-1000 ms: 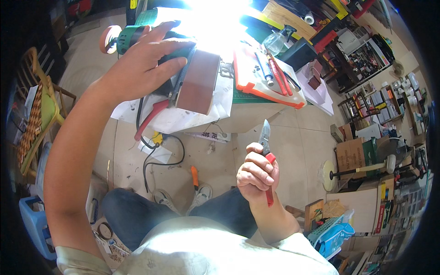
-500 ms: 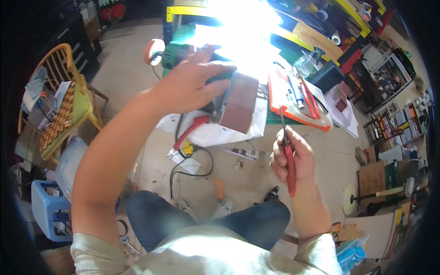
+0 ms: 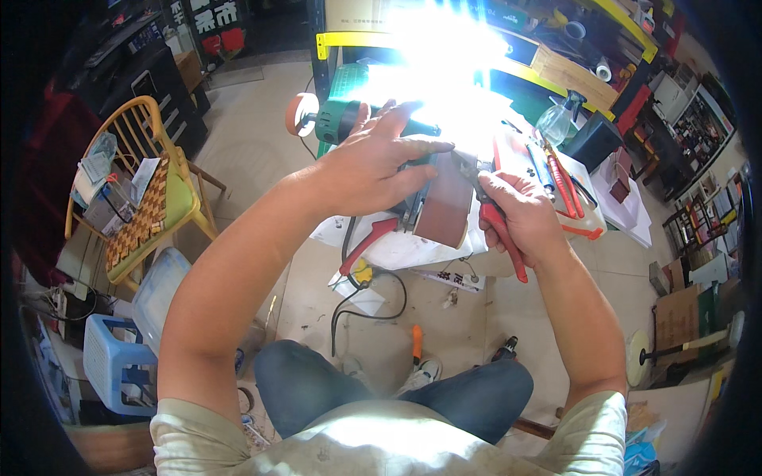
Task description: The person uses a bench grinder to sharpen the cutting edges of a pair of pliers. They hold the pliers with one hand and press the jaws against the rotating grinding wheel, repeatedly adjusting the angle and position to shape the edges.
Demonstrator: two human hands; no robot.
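Note:
My left hand (image 3: 373, 163) lies with spread fingers across the green bench sander (image 3: 333, 119), its fingertips touching the machine beside the brown sanding belt (image 3: 443, 214). My right hand (image 3: 517, 205) grips red-handled pruning shears (image 3: 515, 255), their metal blade over the upper part of the belt, close to my left fingertips; exact contact with the belt is unclear. Right of them, pliers (image 3: 565, 182), a blue tool (image 3: 540, 165) and an orange-edged case (image 3: 586, 230) lie on the bench. A red lever (image 3: 375, 238) sticks out below the sander. Bright glare washes out the bench's back.
A spray bottle (image 3: 556, 120) and dark box (image 3: 591, 139) stand behind the tools. A wooden chair (image 3: 143, 190) and blue stool (image 3: 119, 357) are at left. A cable (image 3: 373, 317) and orange-handled tool (image 3: 417, 343) lie on the floor near my feet. Cluttered shelving (image 3: 698, 238) lines the right.
My right hand has raised the shears from beside my knee up to the sanding belt. My left hand stays on the sander; the view has shifted, so the scene sits farther right.

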